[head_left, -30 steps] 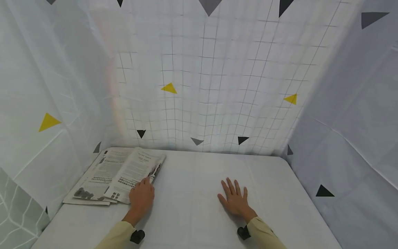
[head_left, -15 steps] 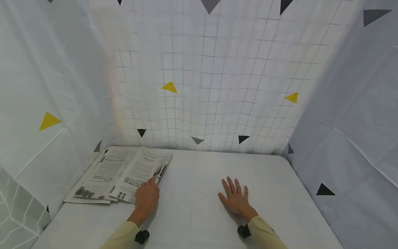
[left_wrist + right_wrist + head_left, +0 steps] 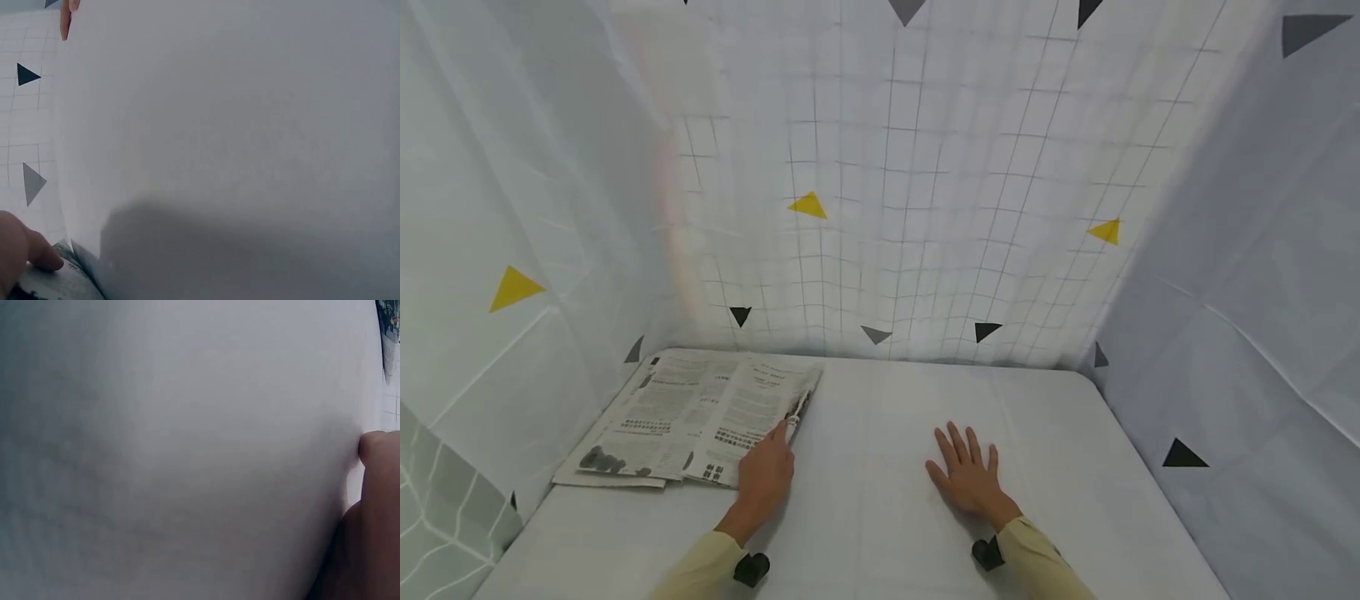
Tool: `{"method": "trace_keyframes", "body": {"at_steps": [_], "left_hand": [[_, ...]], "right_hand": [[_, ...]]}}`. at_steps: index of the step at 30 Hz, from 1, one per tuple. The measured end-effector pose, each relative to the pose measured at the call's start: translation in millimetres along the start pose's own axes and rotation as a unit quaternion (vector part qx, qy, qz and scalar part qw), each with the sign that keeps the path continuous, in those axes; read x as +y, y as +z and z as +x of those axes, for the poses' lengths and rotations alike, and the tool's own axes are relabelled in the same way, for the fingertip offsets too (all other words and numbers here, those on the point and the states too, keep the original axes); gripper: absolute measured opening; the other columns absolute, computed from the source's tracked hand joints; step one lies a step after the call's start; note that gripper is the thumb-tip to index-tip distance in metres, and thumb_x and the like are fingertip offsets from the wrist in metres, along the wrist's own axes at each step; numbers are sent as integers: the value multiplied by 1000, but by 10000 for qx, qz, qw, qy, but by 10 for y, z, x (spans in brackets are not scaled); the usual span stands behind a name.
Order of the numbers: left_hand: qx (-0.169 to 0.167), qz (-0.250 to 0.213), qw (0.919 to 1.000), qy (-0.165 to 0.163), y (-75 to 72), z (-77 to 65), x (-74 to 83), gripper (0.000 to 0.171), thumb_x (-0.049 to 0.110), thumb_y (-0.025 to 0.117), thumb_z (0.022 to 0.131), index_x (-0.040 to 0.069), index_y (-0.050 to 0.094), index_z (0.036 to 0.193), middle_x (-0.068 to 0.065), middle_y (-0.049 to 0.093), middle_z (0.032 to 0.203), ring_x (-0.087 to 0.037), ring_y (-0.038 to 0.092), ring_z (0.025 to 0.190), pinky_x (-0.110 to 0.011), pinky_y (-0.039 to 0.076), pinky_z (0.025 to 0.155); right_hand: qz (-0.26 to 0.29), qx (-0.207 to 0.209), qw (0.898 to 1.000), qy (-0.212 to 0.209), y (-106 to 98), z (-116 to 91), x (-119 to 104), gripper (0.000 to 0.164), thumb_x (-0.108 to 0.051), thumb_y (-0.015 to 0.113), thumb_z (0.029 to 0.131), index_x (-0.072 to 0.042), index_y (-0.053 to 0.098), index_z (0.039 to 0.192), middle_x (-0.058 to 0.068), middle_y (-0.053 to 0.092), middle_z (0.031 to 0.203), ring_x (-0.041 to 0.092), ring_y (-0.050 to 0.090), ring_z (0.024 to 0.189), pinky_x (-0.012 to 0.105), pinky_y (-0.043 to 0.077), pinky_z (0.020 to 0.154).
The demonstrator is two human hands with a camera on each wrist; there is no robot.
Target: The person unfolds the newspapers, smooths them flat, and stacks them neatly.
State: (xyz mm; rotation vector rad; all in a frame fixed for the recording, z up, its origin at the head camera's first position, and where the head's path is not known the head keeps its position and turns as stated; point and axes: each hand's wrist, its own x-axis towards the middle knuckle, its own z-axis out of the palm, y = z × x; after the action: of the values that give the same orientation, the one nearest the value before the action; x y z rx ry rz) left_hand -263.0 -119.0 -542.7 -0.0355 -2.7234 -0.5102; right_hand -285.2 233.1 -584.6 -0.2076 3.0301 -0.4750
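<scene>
Several overlapping, grey-white printed newspaper sheets (image 3: pixel 662 408), far left on white table (image 3: pixel 865 500); left hand (image 3: pixel 766 473) touching right edge, whether pinching cannot tell; right hand (image 3: pixel 967 483) spread wide, holding nothing.

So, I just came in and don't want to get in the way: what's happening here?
A person in pale yellow sleeves has their left hand at the right side of some flat grey printed newspaper sheets; it touches them, though whether it pinches the edge is unclear. The sheets overlap at the far left of the white tabletop. The right hand rests on the tabletop, fingers spread.
</scene>
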Motion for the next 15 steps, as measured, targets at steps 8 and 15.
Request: {"method": "trace_keyframes", "body": {"at_steps": [8, 15], "left_hand": [[59, -465, 9987, 176, 181, -51, 120, 50, 3, 69, 89, -4, 60, 138, -20, 74, 123, -32, 74, 86, -45, 59, 68], [42, -492, 9973, 551, 288, -118, 273, 56, 5, 70, 86, -6, 58, 140, -22, 68, 134, -38, 71, 110, -50, 59, 88]], "right_hand": [[-105, 168, 9997, -105, 139, 52, 100, 77, -65, 40, 103, -23, 23, 165, 7, 11, 176, 41, 4, 162, 74, -1, 122], [-232, 152, 9996, -62, 94, 52, 102, 75, -64, 37, 104, -26, 18, 166, 4, 7, 177, 38, 2, 163, 72, -2, 124]]}}
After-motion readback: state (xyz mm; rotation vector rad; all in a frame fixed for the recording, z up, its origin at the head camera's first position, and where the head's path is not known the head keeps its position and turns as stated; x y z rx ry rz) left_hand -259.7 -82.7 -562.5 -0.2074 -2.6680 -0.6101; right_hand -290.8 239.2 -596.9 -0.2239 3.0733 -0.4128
